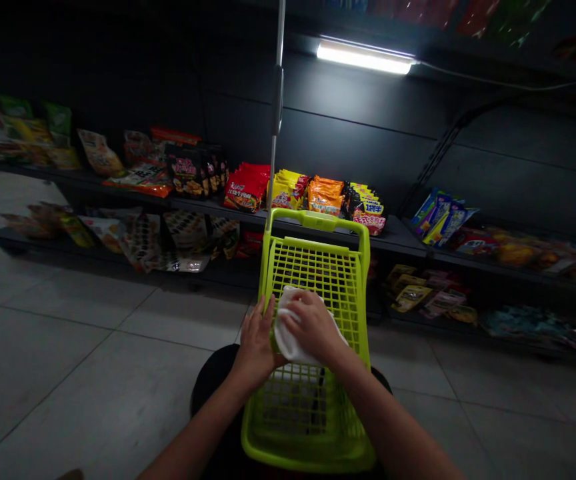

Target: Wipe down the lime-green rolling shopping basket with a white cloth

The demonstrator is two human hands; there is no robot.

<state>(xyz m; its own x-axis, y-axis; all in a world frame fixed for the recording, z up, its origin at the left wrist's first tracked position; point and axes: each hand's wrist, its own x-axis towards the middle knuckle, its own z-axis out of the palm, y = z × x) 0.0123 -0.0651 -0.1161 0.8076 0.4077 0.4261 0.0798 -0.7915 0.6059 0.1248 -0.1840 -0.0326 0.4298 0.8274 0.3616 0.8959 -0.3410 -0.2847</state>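
A lime-green plastic shopping basket point(318, 267) rests on my lap, its open mouth facing me and its lattice side upward. My left hand point(257, 340) grips the basket's left edge, fingers curled over the rim. My right hand point(313, 325) presses a white cloth point(288, 343) against the lattice wall near the left edge. The cloth is bunched under my palm and fingers.
Dark store shelves point(398, 233) run across in front, stocked with colourful snack packets point(288, 190) on two levels. A metal pole point(277, 113) rises behind the basket. A strip light point(365, 58) glows above. Grey tiled floor point(93, 360) lies to the left and right.
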